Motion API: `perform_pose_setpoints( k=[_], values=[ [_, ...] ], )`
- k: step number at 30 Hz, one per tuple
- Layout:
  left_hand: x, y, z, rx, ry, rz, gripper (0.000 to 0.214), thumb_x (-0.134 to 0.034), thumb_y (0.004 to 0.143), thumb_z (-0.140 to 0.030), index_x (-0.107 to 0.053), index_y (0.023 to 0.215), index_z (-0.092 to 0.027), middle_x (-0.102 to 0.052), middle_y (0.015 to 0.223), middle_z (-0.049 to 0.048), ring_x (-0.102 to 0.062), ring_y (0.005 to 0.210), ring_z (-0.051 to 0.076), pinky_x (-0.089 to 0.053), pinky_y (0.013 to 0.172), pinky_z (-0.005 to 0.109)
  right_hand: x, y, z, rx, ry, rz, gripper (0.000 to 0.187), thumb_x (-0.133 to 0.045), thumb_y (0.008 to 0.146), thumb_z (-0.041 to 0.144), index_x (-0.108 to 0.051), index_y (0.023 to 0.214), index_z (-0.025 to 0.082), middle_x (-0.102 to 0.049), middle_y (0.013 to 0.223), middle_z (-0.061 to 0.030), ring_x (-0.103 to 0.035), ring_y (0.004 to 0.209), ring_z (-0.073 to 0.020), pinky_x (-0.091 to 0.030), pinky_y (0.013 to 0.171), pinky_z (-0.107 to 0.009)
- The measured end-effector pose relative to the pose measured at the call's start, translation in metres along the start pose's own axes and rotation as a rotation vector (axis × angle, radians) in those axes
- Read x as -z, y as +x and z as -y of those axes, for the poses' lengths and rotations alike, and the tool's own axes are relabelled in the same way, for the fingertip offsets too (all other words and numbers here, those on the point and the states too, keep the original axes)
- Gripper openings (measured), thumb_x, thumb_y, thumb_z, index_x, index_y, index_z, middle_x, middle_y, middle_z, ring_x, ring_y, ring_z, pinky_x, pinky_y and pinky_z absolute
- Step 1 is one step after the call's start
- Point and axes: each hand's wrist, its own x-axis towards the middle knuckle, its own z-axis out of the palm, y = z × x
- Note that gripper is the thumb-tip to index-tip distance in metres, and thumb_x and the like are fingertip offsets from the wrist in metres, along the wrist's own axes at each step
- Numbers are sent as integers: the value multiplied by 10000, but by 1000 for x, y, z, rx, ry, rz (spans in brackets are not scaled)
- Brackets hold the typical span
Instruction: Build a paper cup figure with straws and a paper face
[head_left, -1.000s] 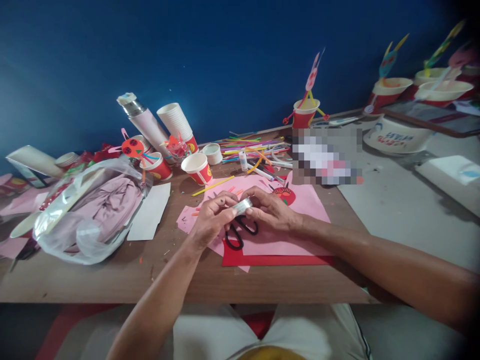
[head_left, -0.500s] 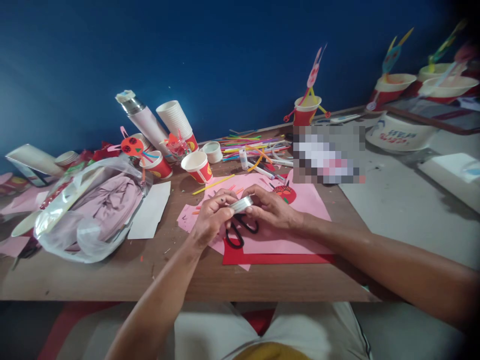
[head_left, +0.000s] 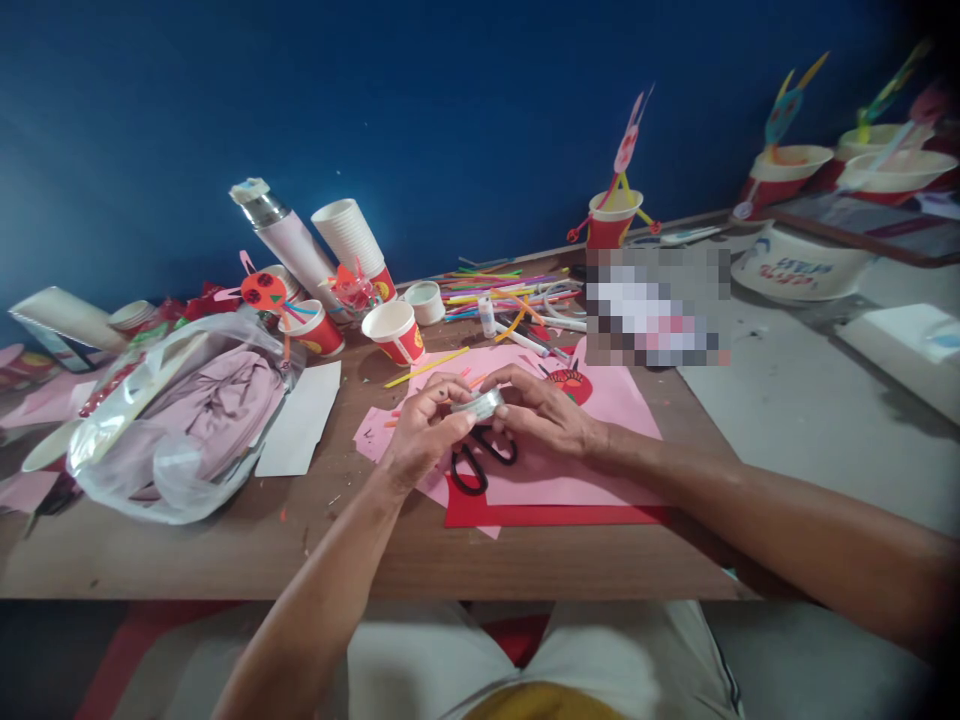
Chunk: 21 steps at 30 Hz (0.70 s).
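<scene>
Both hands meet over the pink paper (head_left: 615,400) at the middle of the wooden table (head_left: 225,545). My left hand (head_left: 420,435) and my right hand (head_left: 544,415) pinch a small roll of clear tape (head_left: 478,405) between their fingertips, one on each side. Black-handled scissors (head_left: 472,465) lie on the paper just under the hands. A red sheet (head_left: 555,515) pokes out below the pink one. A red paper cutout with a face (head_left: 570,387) lies just beyond my right hand.
A clear plastic bag of pink cloth (head_left: 187,420) and a white sheet (head_left: 300,420) lie at left. Red paper cups (head_left: 394,332), a tilted cup stack (head_left: 352,245), a flask (head_left: 289,240) and several coloured straws (head_left: 502,290) crowd the back. Craft cups and bowls (head_left: 795,270) stand on the right.
The hands stay over the pink paper and have turned the tape roll slightly between the fingers. Nothing else has moved.
</scene>
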Motion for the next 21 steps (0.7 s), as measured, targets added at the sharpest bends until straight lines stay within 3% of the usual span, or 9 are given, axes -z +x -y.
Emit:
perform_pose_setpoints(
  k=[5,8,14,21],
  values=[
    [-5,0,-2,-46,275,-73,61,-573,661,-204,-538,689,-162,-505,875,27,-513,800,150,-422,640,227,-4,-1,2,-16,-229,-56,338,-500,835,370,-540,1116,185,-650,818,-37,-574,652,-125,-410,602,-225],
    [-6,0,-1,-70,311,-57,58,-564,655,-191,-546,700,-161,-514,852,23,-515,782,149,-422,631,232,-6,-1,1,-33,-278,-32,320,-496,839,384,-561,1066,168,-646,798,-35,-561,618,-116,-381,556,-209],
    [0,-1,3,38,-6,9,148,-527,698,-199,-621,805,-160,-519,990,31,-432,451,22,-361,405,200,-4,0,-6,-39,-189,-23,302,-460,864,385,-504,1084,182,-630,912,-50,-584,697,-135,-415,613,-226],
    [3,-2,3,62,-223,63,191,-596,695,-229,-628,872,-163,-538,902,16,-437,403,11,-335,342,179,0,1,-6,8,-21,-21,287,-406,888,363,-459,1095,171,-589,921,-71,-576,747,-163,-442,660,-286]
  ],
)
